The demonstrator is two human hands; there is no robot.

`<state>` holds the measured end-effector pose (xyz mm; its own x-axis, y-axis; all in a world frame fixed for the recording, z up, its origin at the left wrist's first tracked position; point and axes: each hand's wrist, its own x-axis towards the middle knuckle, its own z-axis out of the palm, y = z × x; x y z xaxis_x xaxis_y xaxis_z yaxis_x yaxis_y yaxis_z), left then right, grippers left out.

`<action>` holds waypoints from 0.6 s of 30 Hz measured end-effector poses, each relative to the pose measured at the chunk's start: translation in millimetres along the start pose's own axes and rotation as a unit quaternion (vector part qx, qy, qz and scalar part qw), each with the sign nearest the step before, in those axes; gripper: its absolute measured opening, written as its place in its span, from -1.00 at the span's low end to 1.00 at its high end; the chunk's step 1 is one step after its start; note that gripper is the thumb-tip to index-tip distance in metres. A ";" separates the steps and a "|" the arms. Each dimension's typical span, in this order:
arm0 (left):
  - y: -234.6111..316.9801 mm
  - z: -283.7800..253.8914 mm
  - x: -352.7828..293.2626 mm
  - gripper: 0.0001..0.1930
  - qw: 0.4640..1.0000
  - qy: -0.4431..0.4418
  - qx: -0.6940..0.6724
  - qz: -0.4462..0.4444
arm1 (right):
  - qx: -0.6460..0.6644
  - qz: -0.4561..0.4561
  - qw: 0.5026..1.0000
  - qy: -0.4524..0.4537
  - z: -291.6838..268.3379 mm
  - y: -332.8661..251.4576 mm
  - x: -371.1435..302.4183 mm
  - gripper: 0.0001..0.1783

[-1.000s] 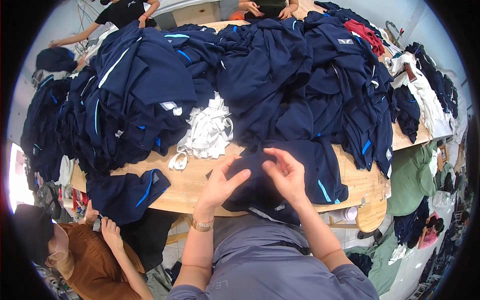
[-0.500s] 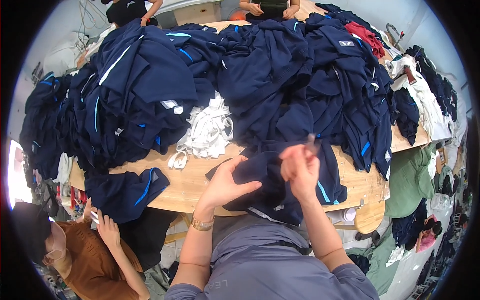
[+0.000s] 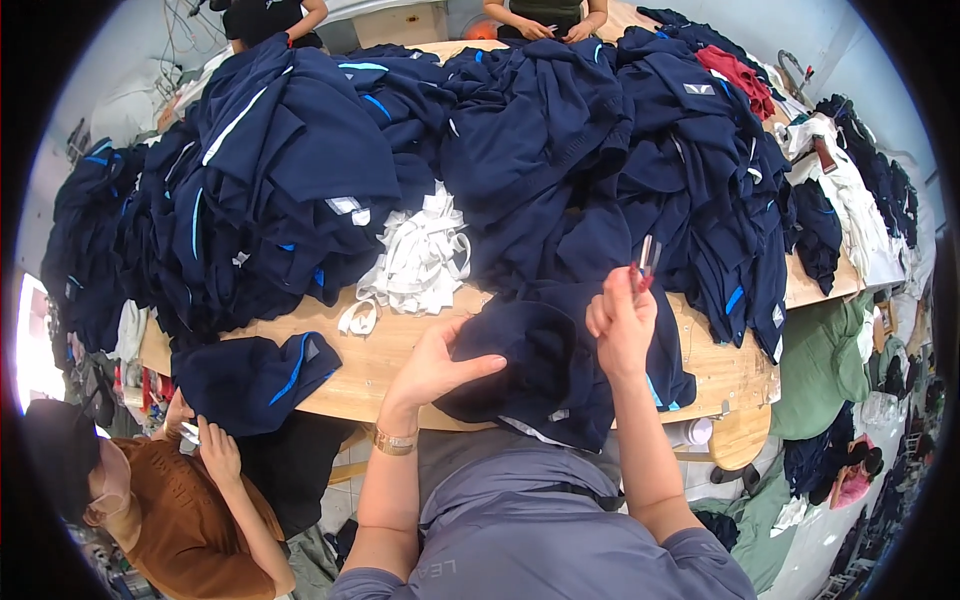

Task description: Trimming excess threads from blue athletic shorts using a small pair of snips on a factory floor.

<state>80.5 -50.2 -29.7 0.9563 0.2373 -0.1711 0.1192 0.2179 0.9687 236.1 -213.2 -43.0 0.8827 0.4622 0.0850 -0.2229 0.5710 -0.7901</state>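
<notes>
A navy garment point(image 3: 530, 350) with a light blue stripe lies bunched at the table's near edge in front of me. My left hand point(image 3: 435, 368) holds its left side, the thumb stretched over the cloth and the fingertips partly hidden at its fold. Raised over the garment's right part, my right hand point(image 3: 622, 325) is closed round small thread snips point(image 3: 648, 262). Their metal blades point up and away, and a bit of red shows by the fingers. Beyond my hands lies a heap of white strips point(image 3: 425, 255).
Large piles of navy garments point(image 3: 310, 140) cover the table's far side, with a red cloth point(image 3: 735, 78) at the back right. At left, a co-worker point(image 3: 200, 510) handles another navy piece point(image 3: 255, 380). Two people stand across the table. A wooden stool point(image 3: 740, 435) is at right.
My right hand has risen a little and moved right with the snips, away from the cloth. My left hand has shifted slightly left and the garment's fold has opened out.
</notes>
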 end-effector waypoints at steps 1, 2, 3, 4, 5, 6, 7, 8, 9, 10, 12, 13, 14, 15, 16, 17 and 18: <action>-0.3 0.1 0.9 -0.59 1.000 -0.001 0.000 0.000 | 0.051 -0.015 0.998 -0.035 0.4 -1.1 -1.6 -0.82; -0.2 0.2 2.2 -0.60 1.000 -0.012 0.002 -0.011 | 0.051 -0.015 0.998 -0.034 2.5 -3.8 -4.0 -0.82; 0.1 0.5 3.1 -0.60 1.000 -0.022 0.004 -0.022 | -0.074 0.044 0.993 -0.081 6.9 -7.5 -7.0 -0.85; 0.5 2.2 5.0 -0.60 0.999 -0.024 0.004 -0.022 | -0.198 0.101 0.967 -0.124 10.9 -10.0 -9.0 -0.81; 1.3 5.2 6.6 -0.59 0.999 -0.039 0.034 -0.017 | -0.273 0.065 0.946 -0.162 19.5 -7.4 -9.1 -0.71; 1.8 8.1 8.3 -0.57 0.996 -0.052 0.065 -0.011 | -0.346 0.029 0.916 -0.200 28.7 -2.9 -9.2 -0.59; 1.5 9.6 12.3 -0.54 0.988 -0.050 0.136 0.056 | -0.322 0.059 0.918 -0.222 30.3 7.1 -9.0 -0.57; 2.5 9.9 12.5 -0.54 0.988 -0.048 0.137 0.056 | -0.365 0.101 0.884 -0.273 29.2 7.5 -5.5 -0.65; 4.0 9.8 11.6 -0.53 0.975 0.006 0.216 0.056 | -0.364 0.161 0.884 -0.245 28.8 4.0 -5.1 -0.67; 5.2 11.2 11.8 -0.52 0.953 0.059 0.292 0.055 | -0.362 0.220 0.879 -0.216 30.8 -0.9 -4.6 -0.69; 10.3 17.3 11.3 -0.45 0.907 0.182 0.328 0.190 | -0.306 0.203 0.918 -0.152 22.5 7.4 -4.1 -0.72; 13.4 18.1 6.0 -0.50 0.903 0.218 0.333 0.158 | -0.275 0.198 0.933 -0.120 20.8 8.0 -3.5 -0.73; 13.7 18.5 -1.6 -0.55 0.898 0.253 0.338 0.125 | -0.243 0.193 0.946 -0.087 19.1 8.4 -2.7 -0.73; 6.9 16.6 -6.3 -0.55 0.899 0.251 0.338 0.125 | -0.223 0.175 0.955 -0.086 15.7 9.4 -0.9 -0.73; -4.1 13.6 -12.0 -0.61 0.972 0.129 0.188 0.056 | -0.223 0.176 0.955 -0.086 16.0 8.3 -1.8 -0.73; -11.8 11.7 -19.1 -0.65 0.999 0.005 0.030 -0.014 | -0.217 0.169 0.957 -0.089 19.3 6.7 -3.3 -0.73; -16.5 16.8 -23.6 -0.62 0.996 -0.072 -0.019 -0.045 | -0.210 0.161 0.960 -0.092 21.6 6.2 -4.7 -0.72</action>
<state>60.4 -75.4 -38.7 0.9708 0.0779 -0.2269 0.1988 0.2681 0.9427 221.6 -197.2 -35.2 0.6997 0.7025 -0.1296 -0.2511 0.0720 -0.9653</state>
